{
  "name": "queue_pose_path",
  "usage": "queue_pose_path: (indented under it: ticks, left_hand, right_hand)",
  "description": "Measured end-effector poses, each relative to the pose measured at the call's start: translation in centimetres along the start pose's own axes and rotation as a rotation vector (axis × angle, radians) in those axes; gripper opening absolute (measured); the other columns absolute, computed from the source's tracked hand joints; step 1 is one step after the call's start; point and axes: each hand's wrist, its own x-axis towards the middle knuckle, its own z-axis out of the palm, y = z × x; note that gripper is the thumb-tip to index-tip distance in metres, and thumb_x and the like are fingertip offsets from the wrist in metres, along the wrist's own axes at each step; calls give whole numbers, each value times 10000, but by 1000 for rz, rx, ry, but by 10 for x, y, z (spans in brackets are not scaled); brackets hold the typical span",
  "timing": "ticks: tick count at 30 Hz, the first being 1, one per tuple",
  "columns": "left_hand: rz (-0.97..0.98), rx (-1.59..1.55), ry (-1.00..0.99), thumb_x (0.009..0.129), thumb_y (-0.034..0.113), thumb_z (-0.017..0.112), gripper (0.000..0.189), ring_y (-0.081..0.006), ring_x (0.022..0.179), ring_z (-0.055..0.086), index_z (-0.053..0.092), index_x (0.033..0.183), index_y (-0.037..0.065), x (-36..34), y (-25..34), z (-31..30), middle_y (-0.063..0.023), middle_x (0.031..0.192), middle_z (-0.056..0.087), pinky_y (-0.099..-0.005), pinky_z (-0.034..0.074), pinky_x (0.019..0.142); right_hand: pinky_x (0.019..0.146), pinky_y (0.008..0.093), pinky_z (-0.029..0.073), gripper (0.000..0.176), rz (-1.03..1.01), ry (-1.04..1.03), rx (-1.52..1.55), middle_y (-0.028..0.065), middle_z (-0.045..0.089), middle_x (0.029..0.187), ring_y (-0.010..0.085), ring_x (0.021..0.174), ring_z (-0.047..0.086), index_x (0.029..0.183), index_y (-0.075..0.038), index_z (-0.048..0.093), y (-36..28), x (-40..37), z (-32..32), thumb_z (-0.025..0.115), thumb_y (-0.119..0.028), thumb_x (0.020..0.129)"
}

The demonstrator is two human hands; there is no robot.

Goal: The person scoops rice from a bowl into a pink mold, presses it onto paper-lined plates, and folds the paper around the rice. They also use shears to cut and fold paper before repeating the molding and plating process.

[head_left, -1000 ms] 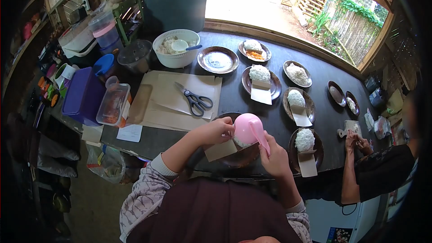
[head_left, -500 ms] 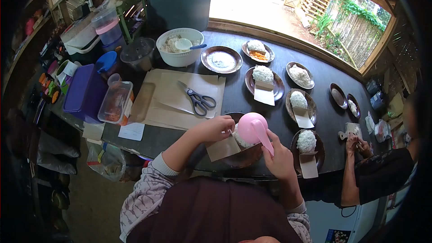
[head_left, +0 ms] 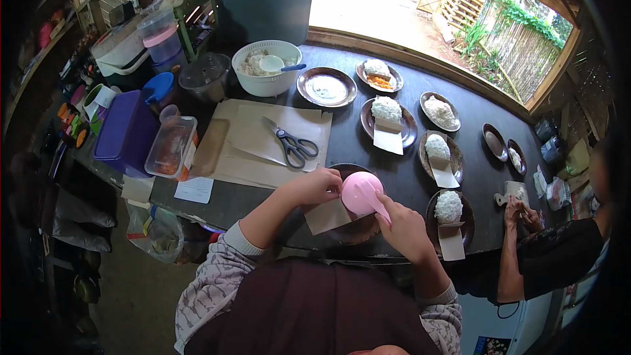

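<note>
My right hand [head_left: 402,227] is closed round the handle of a pink scoop [head_left: 361,192], whose rounded bowl faces up over a brown plate [head_left: 357,231] near the table's front edge. A brown paper piece [head_left: 328,217] sticks out from the plate to the left. My left hand [head_left: 320,187] is pinched beside the scoop, at the upper edge of the paper; what its fingertips hold is hidden. Whatever lies beneath the scoop is covered by it. To the right, a plate [head_left: 468,218] bears a white rice mound [head_left: 448,206] with a folded paper piece.
Scissors [head_left: 289,146] lie on brown paper sheets [head_left: 230,158]. Behind are a white rice basket [head_left: 266,85] and several plates, some with rice mounds. An orange-filled container [head_left: 172,151] and purple box [head_left: 125,133] stand left. At right, a person's hands [head_left: 519,213] work over a small board.
The pink scoop has moved slightly left and down, covering the white food that showed under it. My right hand has shifted with it and turned. My left hand has barely moved.
</note>
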Motion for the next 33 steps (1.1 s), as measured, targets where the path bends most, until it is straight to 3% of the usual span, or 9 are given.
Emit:
queue_pose_path:
  ticks: [21,30,33]
  left_hand:
    - [-98,20,-81,724,65,636,140,-214,777,580,580,842,14,2,10,4,-91,853,535,-299,480,704]
    - [-100,57,-30,718,96,658,201,-236,841,549,544,871,31,1,8,8,-97,939,505,-315,461,727]
    - [-118,66,-35,718,101,662,217,-239,855,544,537,882,35,1,9,8,-96,951,498,-317,458,742]
  right_hand:
    - [640,438,464,385,123,-27,106,174,601,834,371,729,580,1161,-113,473,12,-8,15,532,-179,786]
    - [602,435,475,374,114,-112,-24,156,601,787,351,687,588,1162,-113,467,9,-2,8,521,-189,800]
    - [535,424,480,399,34,-83,-45,139,589,746,341,594,589,1210,-154,434,13,-1,9,502,-219,822]
